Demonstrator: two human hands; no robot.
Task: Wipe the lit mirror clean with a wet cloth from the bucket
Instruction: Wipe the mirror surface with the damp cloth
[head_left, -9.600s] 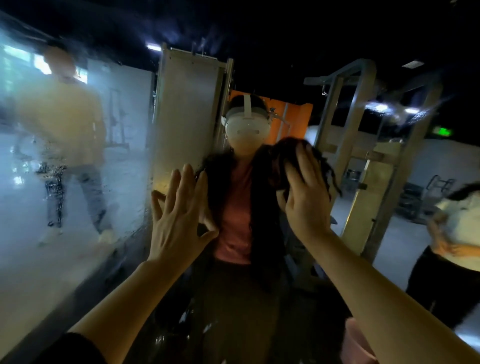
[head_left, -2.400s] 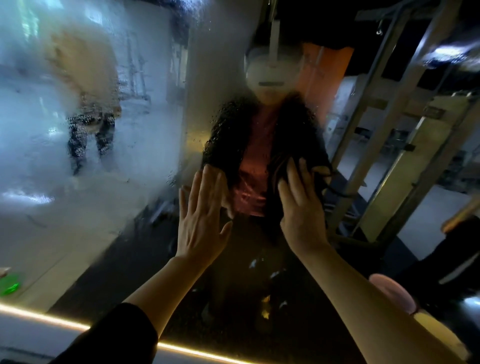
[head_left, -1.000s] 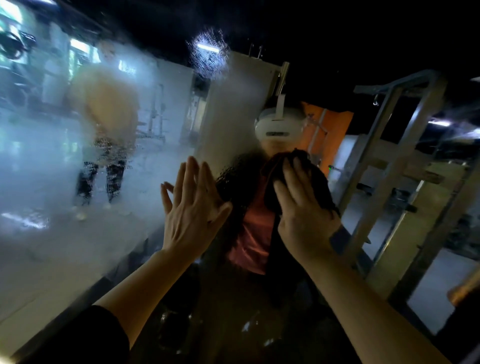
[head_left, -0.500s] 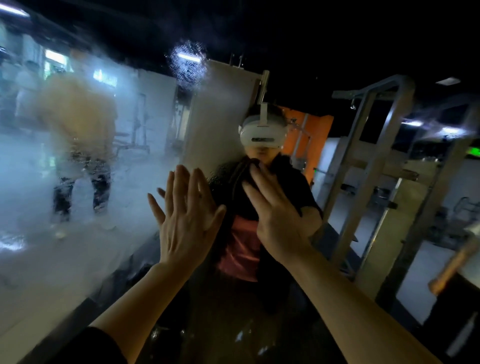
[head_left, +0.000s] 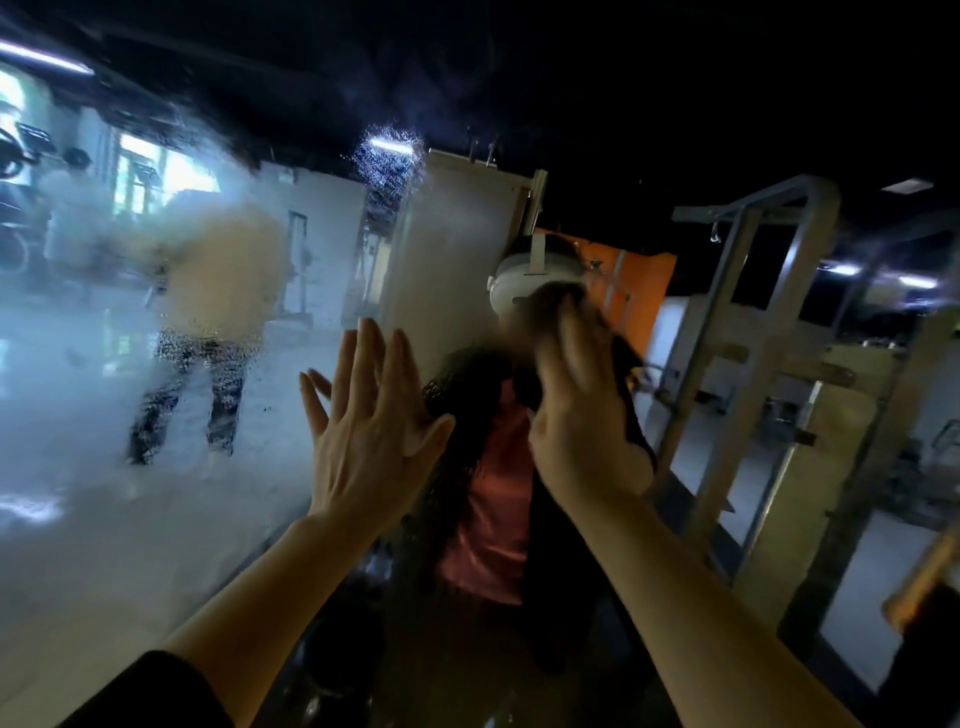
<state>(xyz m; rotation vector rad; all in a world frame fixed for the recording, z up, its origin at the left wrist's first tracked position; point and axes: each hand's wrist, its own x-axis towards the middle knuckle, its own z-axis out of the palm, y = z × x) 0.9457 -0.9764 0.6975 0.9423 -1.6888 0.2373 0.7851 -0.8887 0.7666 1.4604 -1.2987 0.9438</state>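
Note:
The mirror (head_left: 156, 519) fills the head view. Its left half is fogged and beaded with water; the right half reflects sharply. My left hand (head_left: 363, 421) lies flat on the glass near the middle, fingers straight and spread. My right hand (head_left: 582, 410) presses a dark cloth (head_left: 631, 395) against the glass just right of it, fingers straight and blurred by motion. The cloth shows above the fingertips and along the hand's right side. The bucket is out of view.
The mirror reflects me in a headset (head_left: 524, 275), a blurred person in yellow (head_left: 223, 280) at left, metal frames (head_left: 743, 332) at right, and an orange panel (head_left: 644, 291) behind. Another person's arm (head_left: 919, 582) shows at the lower right edge.
My right hand has swept the cloth up and to the right across the glass since half a second ago. My left hand has stayed flat on the mirror.

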